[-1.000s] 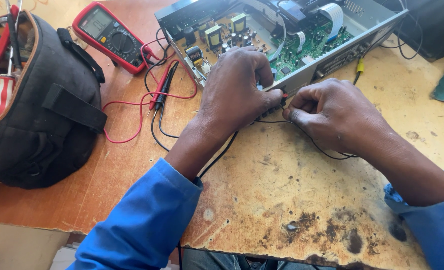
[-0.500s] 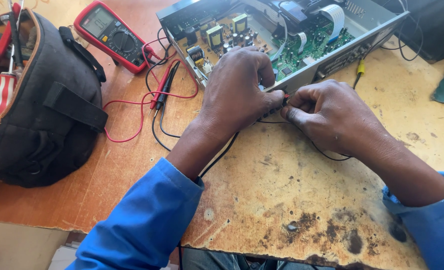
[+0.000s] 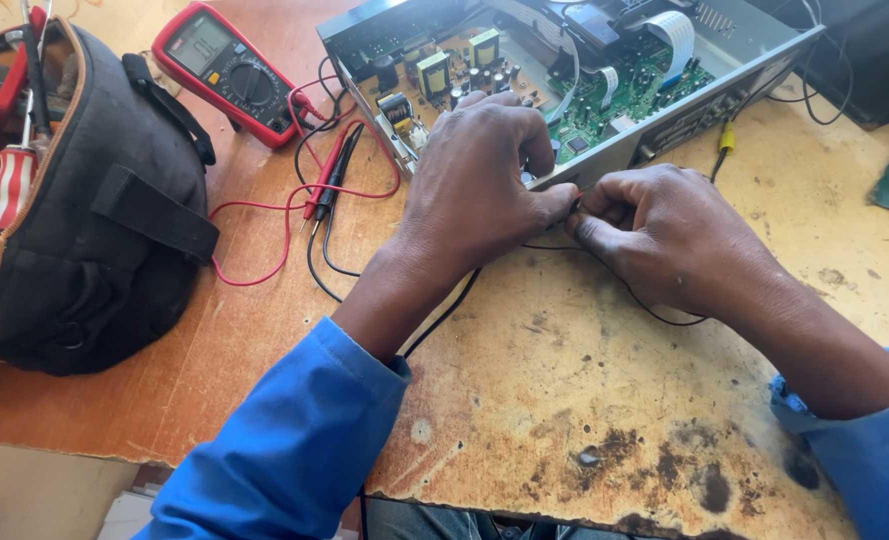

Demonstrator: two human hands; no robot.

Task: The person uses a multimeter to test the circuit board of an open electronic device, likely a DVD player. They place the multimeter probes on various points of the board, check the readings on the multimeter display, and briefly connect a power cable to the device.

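Hardly anything has moved: both hands stay pinched together on the thin black wire. The left hand and right hand meet just before the open metal box; the red meter lies beyond.

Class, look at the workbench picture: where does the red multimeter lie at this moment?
In the head view the red multimeter lies at the upper left of the wooden bench, between the black tool bag and the opened electronics chassis, beyond the left hand.
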